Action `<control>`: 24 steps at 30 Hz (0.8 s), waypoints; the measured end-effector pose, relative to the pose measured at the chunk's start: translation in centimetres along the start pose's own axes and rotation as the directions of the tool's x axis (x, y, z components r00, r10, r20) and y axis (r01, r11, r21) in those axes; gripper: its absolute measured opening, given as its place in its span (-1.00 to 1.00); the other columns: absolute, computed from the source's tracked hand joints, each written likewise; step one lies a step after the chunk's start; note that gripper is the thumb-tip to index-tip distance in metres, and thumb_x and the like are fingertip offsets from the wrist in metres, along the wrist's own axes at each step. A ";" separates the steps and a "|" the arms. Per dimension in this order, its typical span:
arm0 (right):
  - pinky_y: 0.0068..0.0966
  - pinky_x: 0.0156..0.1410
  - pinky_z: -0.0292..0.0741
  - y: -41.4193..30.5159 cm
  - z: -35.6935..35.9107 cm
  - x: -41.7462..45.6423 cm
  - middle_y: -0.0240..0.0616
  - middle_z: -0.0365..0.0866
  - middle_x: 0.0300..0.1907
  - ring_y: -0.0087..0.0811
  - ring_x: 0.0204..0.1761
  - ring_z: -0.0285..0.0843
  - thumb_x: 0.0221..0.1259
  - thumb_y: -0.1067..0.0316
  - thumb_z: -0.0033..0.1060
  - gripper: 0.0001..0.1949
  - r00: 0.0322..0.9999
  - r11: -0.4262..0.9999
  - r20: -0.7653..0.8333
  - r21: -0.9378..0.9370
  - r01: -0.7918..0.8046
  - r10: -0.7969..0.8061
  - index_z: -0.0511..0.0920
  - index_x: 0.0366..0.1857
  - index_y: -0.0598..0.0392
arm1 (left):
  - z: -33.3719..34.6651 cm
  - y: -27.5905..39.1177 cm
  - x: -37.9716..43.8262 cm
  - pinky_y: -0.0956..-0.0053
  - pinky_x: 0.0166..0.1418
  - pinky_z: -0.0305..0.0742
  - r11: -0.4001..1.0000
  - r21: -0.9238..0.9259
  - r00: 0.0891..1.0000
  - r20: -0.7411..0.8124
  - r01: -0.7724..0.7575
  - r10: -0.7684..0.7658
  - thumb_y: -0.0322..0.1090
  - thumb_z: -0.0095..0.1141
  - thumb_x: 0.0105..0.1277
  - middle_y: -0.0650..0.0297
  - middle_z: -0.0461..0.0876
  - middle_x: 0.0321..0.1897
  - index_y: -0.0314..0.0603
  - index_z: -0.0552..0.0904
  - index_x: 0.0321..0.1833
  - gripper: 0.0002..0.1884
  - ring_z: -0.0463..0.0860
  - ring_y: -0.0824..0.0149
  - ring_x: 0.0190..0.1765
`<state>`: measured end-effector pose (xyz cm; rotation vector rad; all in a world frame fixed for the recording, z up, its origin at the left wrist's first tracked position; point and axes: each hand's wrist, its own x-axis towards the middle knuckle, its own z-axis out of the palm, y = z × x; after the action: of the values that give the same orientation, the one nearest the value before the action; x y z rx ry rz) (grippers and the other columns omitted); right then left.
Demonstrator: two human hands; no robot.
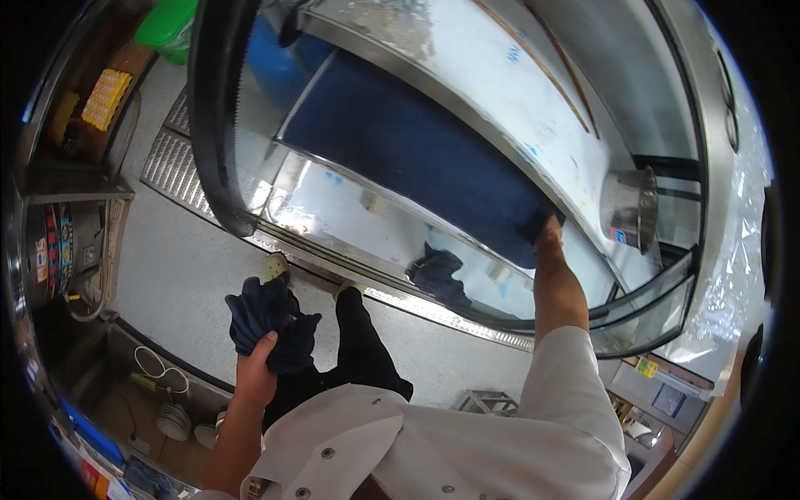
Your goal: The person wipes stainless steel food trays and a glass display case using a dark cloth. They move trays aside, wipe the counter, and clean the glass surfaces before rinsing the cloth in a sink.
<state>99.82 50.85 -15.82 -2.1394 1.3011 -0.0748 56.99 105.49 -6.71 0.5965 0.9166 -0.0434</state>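
My left hand [259, 369] grips a bunched dark blue cloth [262, 319], held low over the floor beside my legs. My right hand [550, 231] reaches into a glass-sided display case, to the right end of a long dark blue cloth [406, 144] lying flat along a shelf; its fingers are mostly hidden, so their hold cannot be told. A crumpled dark cloth [437, 275] shows below the shelf's front edge, near the case's metal track. A metal pot [629, 209] stands at the right end of the white upper shelf [462, 69].
A curved black frame [215, 125] with a toothed edge rises at the left. A sink [144, 406] with stacked bowls [173, 422] is at lower left. A green bin [165, 28], a yellow egg tray [106, 99] and a small metal stool [487, 402] stand about.
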 end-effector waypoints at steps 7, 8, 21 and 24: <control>-0.15 0.35 0.37 -15.4 11.4 -10.7 -0.04 0.45 0.27 -0.07 0.30 0.39 0.20 -0.35 0.13 -0.21 0.851 0.822 0.191 -0.226 0.523 -0.489 0.45 0.35 0.09 | -1.5 -0.5 -0.4 0.25 0.53 0.32 0.999 -0.041 0.999 -0.040 0.021 -0.022 -0.44 0.14 0.41 0.18 0.52 0.38 -0.19 0.35 0.52 -0.40 0.50 0.20 0.40; -0.15 0.38 0.35 -17.2 13.3 -13.4 -0.04 0.43 0.31 -0.06 0.33 0.36 0.18 -0.37 0.13 -0.19 0.806 0.769 0.232 -0.247 0.590 -0.544 0.43 0.37 0.07 | -1.7 -0.4 -0.6 0.25 0.53 0.32 0.998 -0.053 0.998 -0.041 0.042 -0.044 -0.43 0.14 0.41 0.18 0.52 0.39 -0.19 0.34 0.52 -0.40 0.50 0.20 0.40; -0.02 0.39 0.29 -15.2 22.2 -43.9 0.01 0.40 0.22 0.01 0.34 0.30 -0.10 -0.24 0.44 -0.07 0.097 0.147 0.573 0.042 0.988 -0.814 0.39 0.37 0.15 | -3.9 0.1 -0.3 0.22 0.53 0.35 0.997 0.030 0.996 -0.049 0.072 -0.070 -0.35 0.17 0.43 0.13 0.52 0.37 -0.28 0.37 0.49 -0.42 0.53 0.17 0.37; -0.04 0.33 0.28 -10.3 19.1 -42.5 -0.13 0.46 0.09 -0.06 0.22 0.36 -0.13 -0.11 0.52 -0.20 -0.202 -0.154 0.509 0.136 0.979 -0.837 0.49 0.29 0.00 | -2.2 1.4 0.3 0.20 0.52 0.36 0.994 0.098 0.997 0.066 0.043 -0.050 -0.30 0.14 0.46 0.11 0.53 0.36 -0.28 0.37 0.49 -0.43 0.53 0.16 0.37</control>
<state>92.96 98.03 -14.52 -2.6366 -1.0513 0.0271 55.93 107.81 -7.29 0.6594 0.8652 -0.1498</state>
